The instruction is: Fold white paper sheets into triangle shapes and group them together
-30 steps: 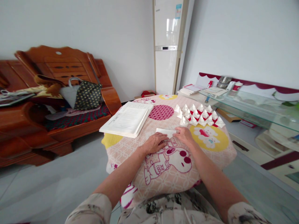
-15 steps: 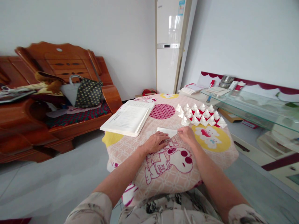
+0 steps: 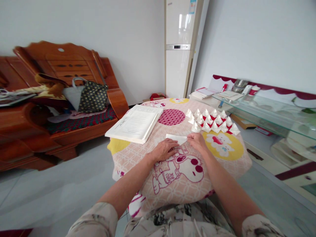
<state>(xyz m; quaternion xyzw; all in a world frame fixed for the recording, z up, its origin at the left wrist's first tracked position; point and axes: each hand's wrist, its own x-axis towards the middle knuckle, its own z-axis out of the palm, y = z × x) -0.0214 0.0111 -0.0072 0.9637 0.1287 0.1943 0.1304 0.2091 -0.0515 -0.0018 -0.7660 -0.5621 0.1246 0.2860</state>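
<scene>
White paper strip [image 3: 176,137], ctr frame, looks part-folded: L hand [image 3: 163,150] rests on it, fingers loosely spread; R hand [image 3: 197,142] pinches its right end. Folded pcs [image 3: 208,119] right of ctr seem done; paper stack [image 3: 133,124] upper-left of strip. Folds left: can't tell from here.

Papers [image 3: 134,123] left on table [image 3: 172,117], folded shapes [image 3: 208,120] right, strip [image 3: 176,137] between

The person's two hands, one left hand [image 3: 163,150] and one right hand [image 3: 197,141], share one piece of folded paper [image 3: 175,137]. One table [image 3: 182,194] bears one stack of papers [image 3: 135,123] and about fifteen pointed paper shapes [image 3: 214,127], too tightly grouped for an exact count. Around it are one wooden bench [image 3: 81,133], one air conditioner [image 3: 177,72] and one red-and-white cup [image 3: 253,91].
</scene>
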